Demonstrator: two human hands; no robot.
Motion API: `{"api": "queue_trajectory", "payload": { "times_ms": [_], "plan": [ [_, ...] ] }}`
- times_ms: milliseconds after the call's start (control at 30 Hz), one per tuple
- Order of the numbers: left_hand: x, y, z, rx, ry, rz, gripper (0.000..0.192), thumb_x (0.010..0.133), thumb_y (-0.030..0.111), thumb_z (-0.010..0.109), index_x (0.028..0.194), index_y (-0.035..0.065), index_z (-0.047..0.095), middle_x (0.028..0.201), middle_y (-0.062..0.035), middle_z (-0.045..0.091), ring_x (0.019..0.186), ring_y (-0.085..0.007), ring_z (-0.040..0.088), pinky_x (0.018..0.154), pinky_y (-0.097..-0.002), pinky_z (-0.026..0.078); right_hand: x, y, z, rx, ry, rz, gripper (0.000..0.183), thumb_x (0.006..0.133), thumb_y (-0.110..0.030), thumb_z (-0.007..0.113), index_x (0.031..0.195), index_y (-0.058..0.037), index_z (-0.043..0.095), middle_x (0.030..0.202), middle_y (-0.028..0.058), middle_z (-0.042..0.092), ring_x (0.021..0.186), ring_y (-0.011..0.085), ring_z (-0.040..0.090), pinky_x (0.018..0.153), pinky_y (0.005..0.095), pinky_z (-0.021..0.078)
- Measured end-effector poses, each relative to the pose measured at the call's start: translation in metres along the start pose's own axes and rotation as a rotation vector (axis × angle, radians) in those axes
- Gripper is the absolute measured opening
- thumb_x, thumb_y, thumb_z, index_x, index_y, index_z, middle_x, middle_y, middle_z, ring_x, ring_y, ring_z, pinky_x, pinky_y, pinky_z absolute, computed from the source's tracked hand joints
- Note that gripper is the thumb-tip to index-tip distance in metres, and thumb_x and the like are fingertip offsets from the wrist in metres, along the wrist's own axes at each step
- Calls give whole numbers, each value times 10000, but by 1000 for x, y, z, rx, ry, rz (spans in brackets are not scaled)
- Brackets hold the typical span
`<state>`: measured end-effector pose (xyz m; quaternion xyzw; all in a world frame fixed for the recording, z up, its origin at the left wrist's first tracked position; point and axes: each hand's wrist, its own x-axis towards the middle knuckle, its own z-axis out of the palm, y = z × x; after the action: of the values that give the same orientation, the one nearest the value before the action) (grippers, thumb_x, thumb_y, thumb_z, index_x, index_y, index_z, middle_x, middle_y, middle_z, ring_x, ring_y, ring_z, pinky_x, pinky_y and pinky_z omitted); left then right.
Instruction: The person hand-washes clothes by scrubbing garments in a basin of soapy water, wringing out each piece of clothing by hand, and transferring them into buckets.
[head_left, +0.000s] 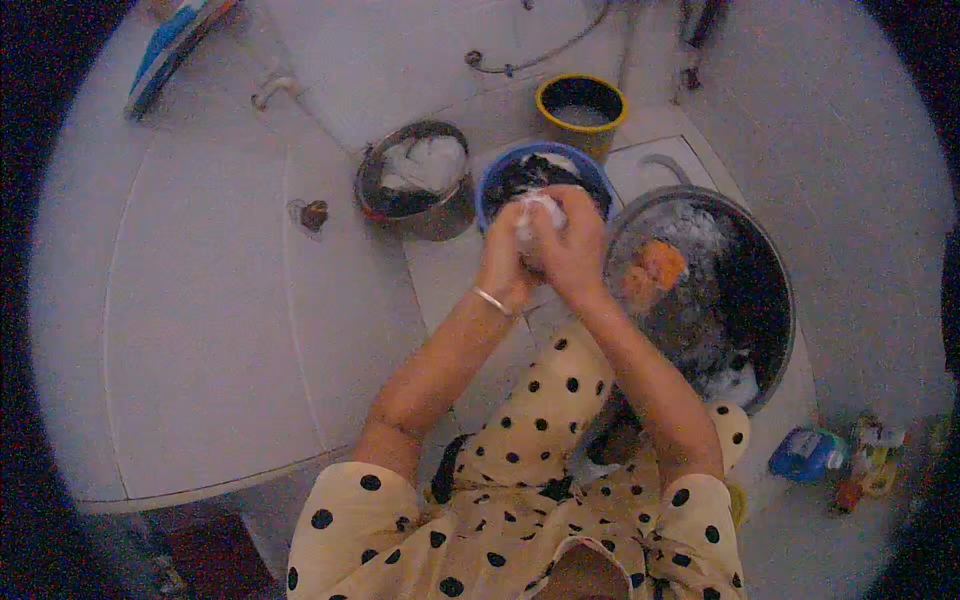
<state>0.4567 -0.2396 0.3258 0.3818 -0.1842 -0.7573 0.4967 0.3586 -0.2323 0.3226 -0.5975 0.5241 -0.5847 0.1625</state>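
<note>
My left hand (506, 251) and my right hand (574, 240) are pressed together around a wet white cloth (540, 214), whose folds show between the fingers. Both hold it just above the near rim of a blue basin (491, 169) that has dark and white items in it. Right of my hands stands a large round tub (784, 300) with an orange cloth (660, 266), dark cloth and foamy water. To the left, a metal pot (439, 221) holds white cloth (424, 165). The picture is grainy, and the fingertips are partly hidden.
A yellow-rimmed bucket (581, 131) with liquid stands behind the basin. A wall tap (277, 90), a brown knob-like fitting (313, 215) and a hose (555, 64) are farther off. A blue packet (806, 454) and bottles (874, 457) lie at lower right.
</note>
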Motion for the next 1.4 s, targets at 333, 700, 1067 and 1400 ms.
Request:
{"api": "queue_trajectory", "payload": {
  "times_ms": [333, 700, 1067, 1400],
  "plan": [
    [60, 147, -87, 22, 153, 395, 443, 914, 450, 472, 1103, 71, 602, 1090, -116, 645, 978, -298, 624, 871, -406, 507, 54, -31, 159, -136, -277, -308, 505, 854, -298, 590, 1236, 29, 539, 1217, 252, 566, 1062, 382, 574, 950, 442, 434],
    [101, 46, 0, 286, -179, -59, 317, 889, 324, 567, 1068, 66, 611, 967, -80, 665, 851, -250, 647, 725, -426, 537, 89, 48, -33, -240, -584, 211, 401, 860, -412, 596, 1018, -56, 689, 944, 188, 683, 869, 379, 647, 785, 455, 508],
    [122, -245, 41, 1448, -731, -232, 423, 782, 244, 631, 1146, 31, 601, 1005, -137, 651, 941, -272, 640, 701, -420, 556, -84, 164, -342, 59, -7, 1060, 424, 894, -315, 629, 1195, -19, 594, 942, 58, 669, 762, 158, 646, 630, 289, 520],
    [274, -343, -14, 2638, -571, 753, 861, 773, 252, 663, 1472, 44, 206, 1399, -288, 370, 1334, -408, 331, 1031, -530, 378, -166, 312, -235, 619, 159, 1220, 435, 890, -258, 658, 1242, -29, 548, 1040, 90, 654, 862, 192, 649, 672, 330, 551]
  ]
}}
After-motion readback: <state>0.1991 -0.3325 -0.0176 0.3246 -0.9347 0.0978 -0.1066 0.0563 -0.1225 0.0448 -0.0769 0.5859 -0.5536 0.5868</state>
